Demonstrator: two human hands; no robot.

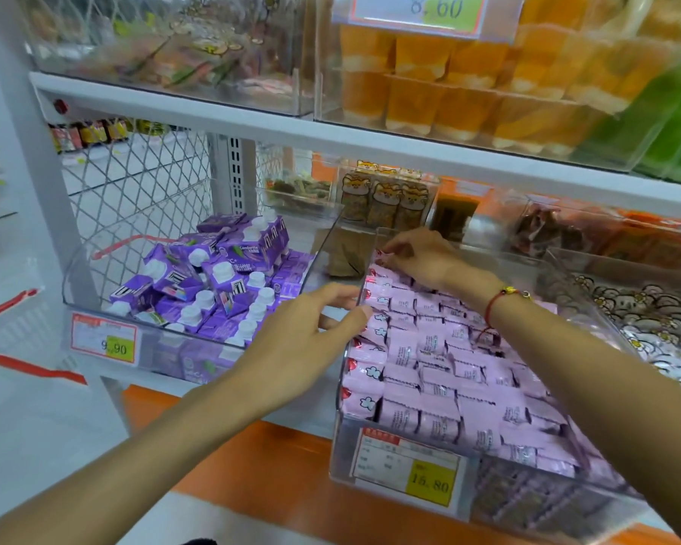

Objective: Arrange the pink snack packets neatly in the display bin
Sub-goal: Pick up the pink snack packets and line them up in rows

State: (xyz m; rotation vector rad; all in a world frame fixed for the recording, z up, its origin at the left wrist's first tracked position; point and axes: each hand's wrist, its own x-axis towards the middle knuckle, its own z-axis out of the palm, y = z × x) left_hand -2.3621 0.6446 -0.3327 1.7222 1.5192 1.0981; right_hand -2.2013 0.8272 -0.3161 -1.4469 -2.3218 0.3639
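Your right hand (417, 255) seems to pinch a light, crinkly, slippery pink packet (384, 258) at the bin's (370, 438) back-left corner; your open left hand (315, 332) steadies its left wall, so grip the crimped ends.

Packets (441, 371) fill bin (402, 501), right of cartons (213, 285).

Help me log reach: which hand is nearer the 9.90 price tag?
Left. The left hand hovers right of the 9.90 price tag; the right hand is farther right, at the pink packets.
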